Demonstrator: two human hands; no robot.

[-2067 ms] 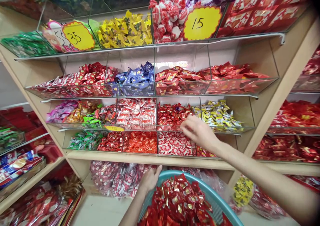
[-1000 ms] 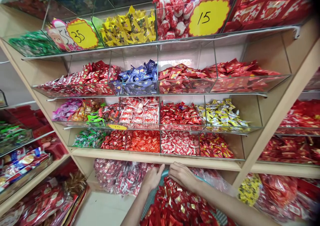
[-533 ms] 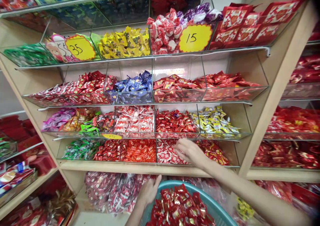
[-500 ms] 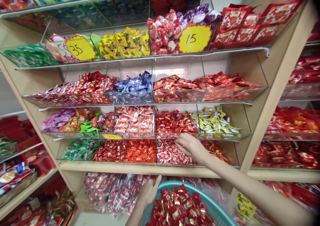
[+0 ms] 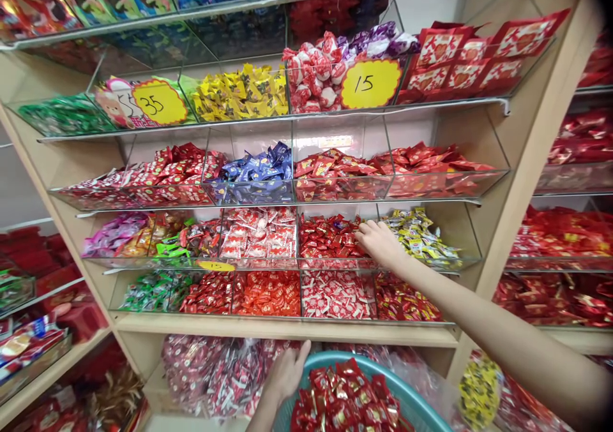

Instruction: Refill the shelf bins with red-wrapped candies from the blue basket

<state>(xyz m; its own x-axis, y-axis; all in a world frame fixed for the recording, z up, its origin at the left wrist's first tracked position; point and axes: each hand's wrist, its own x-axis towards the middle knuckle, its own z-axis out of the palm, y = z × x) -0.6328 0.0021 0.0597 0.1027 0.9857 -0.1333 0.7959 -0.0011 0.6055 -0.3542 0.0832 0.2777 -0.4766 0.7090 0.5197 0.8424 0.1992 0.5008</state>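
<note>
My right hand point(image 5: 380, 242) reaches into a clear bin of red-wrapped candies point(image 5: 328, 240) on the third shelf row, fingers curled down onto the sweets; whether any lie inside the hand is hidden. My left hand point(image 5: 287, 373) grips the rim of a teal basket point(image 5: 412, 401) at the bottom edge. The basket is heaped with red and gold wrapped candies point(image 5: 347, 399). A bin of yellow-and-white candies point(image 5: 421, 237) sits just right of my right hand.
Wooden shelving point(image 5: 522, 164) carries rows of clear bins with red, blue point(image 5: 258, 167), yellow point(image 5: 242, 90) and green candies. Yellow price tags read 35 point(image 5: 158, 103) and 15 point(image 5: 370, 83). Plastic bags of candy point(image 5: 215, 371) lie under the lowest shelf. More shelves stand left and right.
My right hand went down to the basket, then rose past the lower bins into the red candy bin. The view tilted up a little. My left hand stayed on the basket rim.
</note>
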